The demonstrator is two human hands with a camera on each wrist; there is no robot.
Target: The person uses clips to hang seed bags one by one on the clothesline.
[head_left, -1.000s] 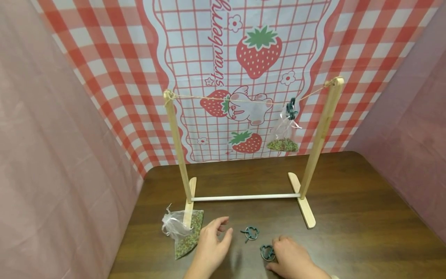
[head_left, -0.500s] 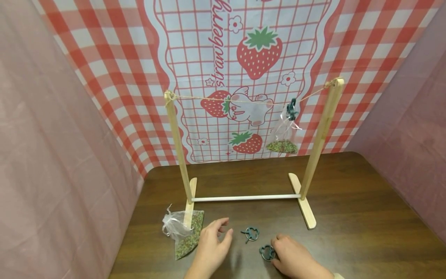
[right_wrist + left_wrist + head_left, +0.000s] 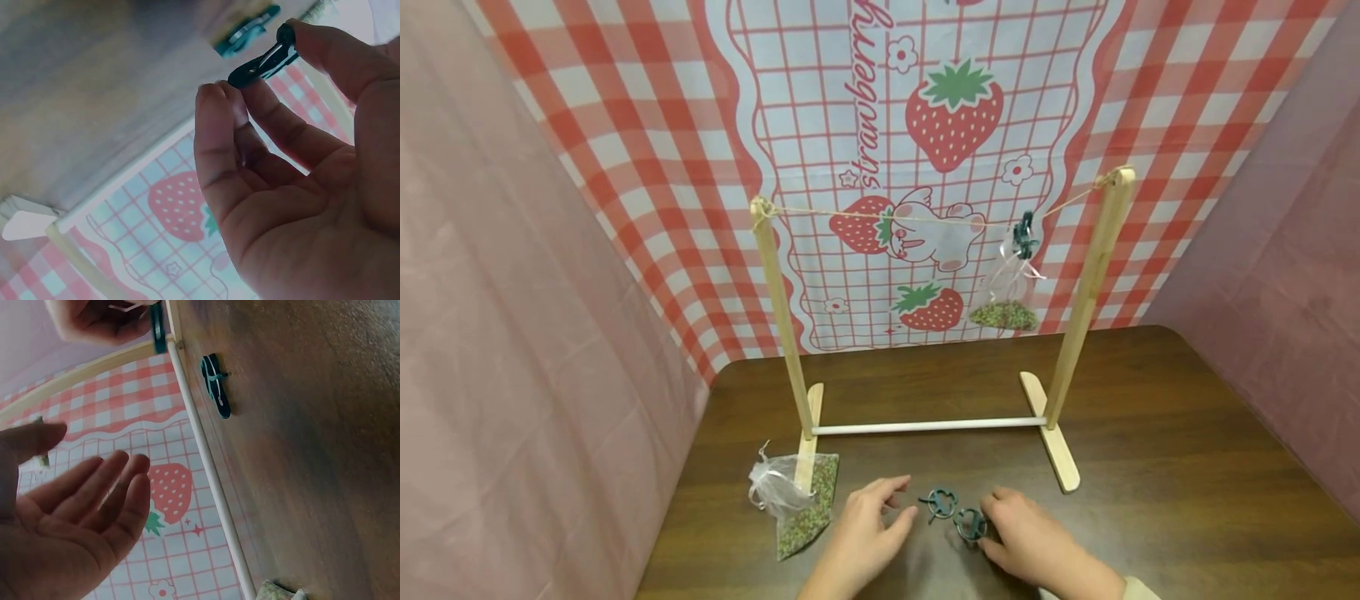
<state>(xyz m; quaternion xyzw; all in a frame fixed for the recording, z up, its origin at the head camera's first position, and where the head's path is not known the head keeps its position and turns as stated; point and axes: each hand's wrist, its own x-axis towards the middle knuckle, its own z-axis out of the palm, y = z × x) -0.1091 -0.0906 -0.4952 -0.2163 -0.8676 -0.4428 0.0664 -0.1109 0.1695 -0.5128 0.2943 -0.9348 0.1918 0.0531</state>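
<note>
Between thumb and fingers, my right hand (image 3: 1033,533) (image 3: 294,162) pinches a dark green clip (image 3: 972,525) (image 3: 265,62) just above the table. A second green clip (image 3: 941,503) (image 3: 215,385) lies on the wood between my hands. My left hand (image 3: 865,533) (image 3: 81,512) has its fingers relaxed and holds nothing, left of that clip. Beside it, a sheer bag with green bits (image 3: 808,517) lies over the stand's left foot. Another such bag (image 3: 1003,315) hangs from the string by a green clip (image 3: 1024,235).
A wooden stand with a left post (image 3: 782,325), a right post (image 3: 1088,300) and a white crossbar (image 3: 925,427) rises from the brown table (image 3: 1165,467). A string (image 3: 850,213) joins the post tops. Behind hangs a strawberry-print cloth (image 3: 805,108); pink drapes flank the sides.
My right hand has moved slightly up and left with its clip, which is now closer to the other clip. My left hand has shifted a little to the right.
</note>
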